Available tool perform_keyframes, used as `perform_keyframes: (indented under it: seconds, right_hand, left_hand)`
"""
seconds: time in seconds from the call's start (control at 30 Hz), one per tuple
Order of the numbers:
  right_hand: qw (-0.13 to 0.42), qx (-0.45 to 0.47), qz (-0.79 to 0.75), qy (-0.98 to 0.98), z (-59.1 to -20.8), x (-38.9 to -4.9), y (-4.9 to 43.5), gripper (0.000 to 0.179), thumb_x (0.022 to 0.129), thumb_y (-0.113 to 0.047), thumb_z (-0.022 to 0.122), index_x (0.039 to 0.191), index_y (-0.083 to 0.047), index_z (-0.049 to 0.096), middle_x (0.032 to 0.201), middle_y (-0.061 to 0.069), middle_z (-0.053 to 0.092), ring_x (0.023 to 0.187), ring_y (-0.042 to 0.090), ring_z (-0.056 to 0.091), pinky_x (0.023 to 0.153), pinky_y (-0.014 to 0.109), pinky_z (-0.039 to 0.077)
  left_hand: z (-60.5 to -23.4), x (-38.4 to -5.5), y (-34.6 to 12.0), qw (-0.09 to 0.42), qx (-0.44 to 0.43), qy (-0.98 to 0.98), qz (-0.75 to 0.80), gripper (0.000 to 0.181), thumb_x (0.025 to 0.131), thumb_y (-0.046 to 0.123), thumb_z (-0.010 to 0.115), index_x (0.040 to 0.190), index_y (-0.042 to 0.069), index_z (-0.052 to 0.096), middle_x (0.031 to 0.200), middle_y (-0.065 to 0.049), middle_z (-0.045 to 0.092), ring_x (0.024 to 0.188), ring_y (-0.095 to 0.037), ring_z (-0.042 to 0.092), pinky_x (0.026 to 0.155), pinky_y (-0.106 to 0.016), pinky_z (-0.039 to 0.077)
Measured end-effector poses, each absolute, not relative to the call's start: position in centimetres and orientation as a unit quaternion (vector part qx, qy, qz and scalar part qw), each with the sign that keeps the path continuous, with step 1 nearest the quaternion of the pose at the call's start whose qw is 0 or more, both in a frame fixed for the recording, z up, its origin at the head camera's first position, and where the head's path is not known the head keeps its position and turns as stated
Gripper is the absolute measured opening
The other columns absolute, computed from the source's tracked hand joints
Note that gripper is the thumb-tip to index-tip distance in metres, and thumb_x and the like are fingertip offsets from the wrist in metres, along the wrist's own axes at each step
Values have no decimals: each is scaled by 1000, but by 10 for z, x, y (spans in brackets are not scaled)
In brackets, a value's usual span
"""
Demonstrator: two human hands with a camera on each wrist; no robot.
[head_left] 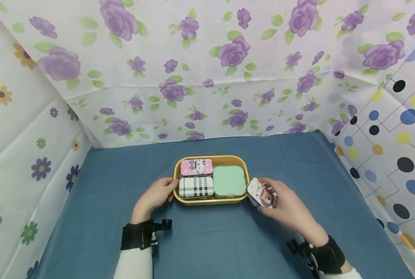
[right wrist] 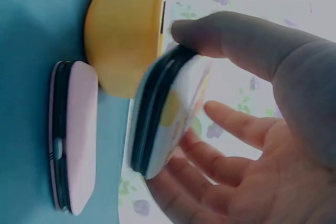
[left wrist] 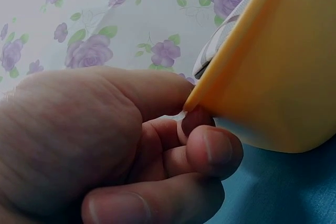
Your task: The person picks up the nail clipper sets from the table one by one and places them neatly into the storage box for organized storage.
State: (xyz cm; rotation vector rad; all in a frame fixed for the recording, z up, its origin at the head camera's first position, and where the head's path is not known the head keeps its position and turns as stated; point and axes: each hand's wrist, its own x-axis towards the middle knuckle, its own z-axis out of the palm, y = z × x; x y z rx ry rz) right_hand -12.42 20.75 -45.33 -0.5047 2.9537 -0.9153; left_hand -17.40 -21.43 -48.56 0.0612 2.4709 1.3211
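Observation:
My left hand [head_left: 159, 192] pinches the left rim of a yellow oblong basket [head_left: 193, 202], thumb on one side and fingers on the other in the left wrist view. Inside sit a pink cat-print case [head_left: 196, 167], a black-and-white checked case [head_left: 196, 187] below it and a larger mint-green case [head_left: 229, 181] at the right. My right hand [head_left: 287, 203] holds a small white case [head_left: 261, 192] with a cartoon animal, tilted, beside the basket's right end. Its thumb and fingers grip opposite edges. A pale pink case [right wrist: 82, 137] lies on the table, mostly hidden in the head view.
The table [head_left: 207, 244] wears a blue cloth. A floral sheet [head_left: 200, 97] hangs behind it, with a flowered sheet [head_left: 22, 155] at the left and a dotted one [head_left: 396, 155] at the right. Black camera straps circle both wrists.

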Motion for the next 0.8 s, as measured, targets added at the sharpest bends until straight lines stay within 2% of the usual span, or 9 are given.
perform_keyframes:
  seconds: [0.2,0.5,0.8]
  right_hand:
    - [-11,-175,-309,935,-452,-143,198,79,83,-24,94,152,-17,57,133,8,65,107,23,63,86,44,52]
    - [10,-213,-291,933,-452,-163,186,75,85,-23,93,152,-18,60,136,9,65,108,22,62,87,44,52]
    - [8,-272,-259,927,-442,-200,171,70,87,-18,91,151,-20,62,137,12,64,115,28,64,87,45,55]
  left_hand:
    - [-485,-174,-213,172,19,866,468,44,117,34,46,84,8,62,64,-4,56,51,-18,38,50,-31,30]
    - [-486,-172,-213,177,8,863,473,42,117,33,46,86,8,63,65,-5,56,51,-17,37,50,-30,30]
    - [-485,-174,-214,172,10,863,475,44,117,33,46,85,8,62,65,-5,56,51,-17,38,49,-30,30]
